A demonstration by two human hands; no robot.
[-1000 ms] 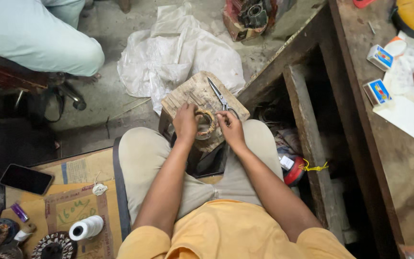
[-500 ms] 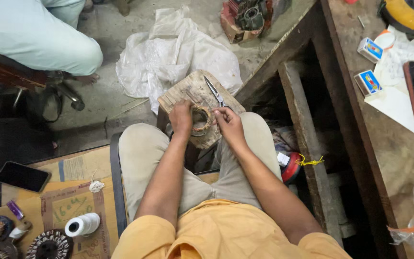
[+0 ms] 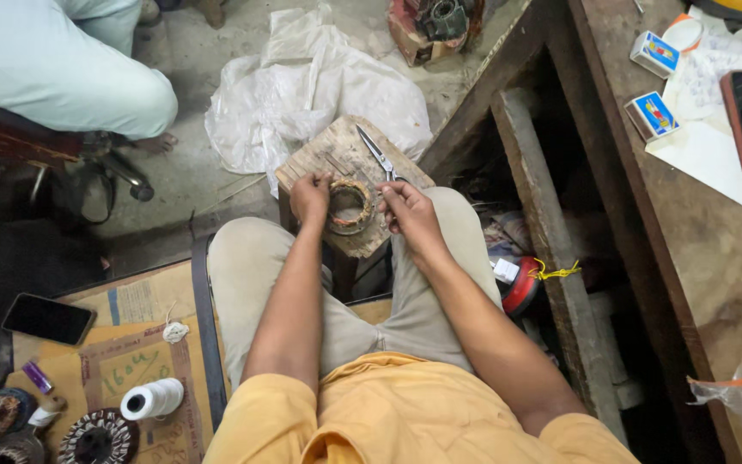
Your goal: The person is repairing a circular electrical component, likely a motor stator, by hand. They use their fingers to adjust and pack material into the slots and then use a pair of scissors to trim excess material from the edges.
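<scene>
On wooden block [image 3: 319, 163], coil ring [image 3: 349, 206] flat, opening upward, between both hands' grips.

We are looking down at a dusty grey concrete floor [image 3: 191, 185], where a crumpled white plastic sheet [image 3: 319, 86] is lying at twelve o'clock. A worn brown wooden workbench [image 3: 689, 241] is running along three o'clock, its rough timber rail [image 3: 551, 249] slanting beside it. Flattened tan cardboard sheets [image 3: 122, 361] are covering the ground at eight o'clock. Soft, even light is falling everywhere.
</scene>
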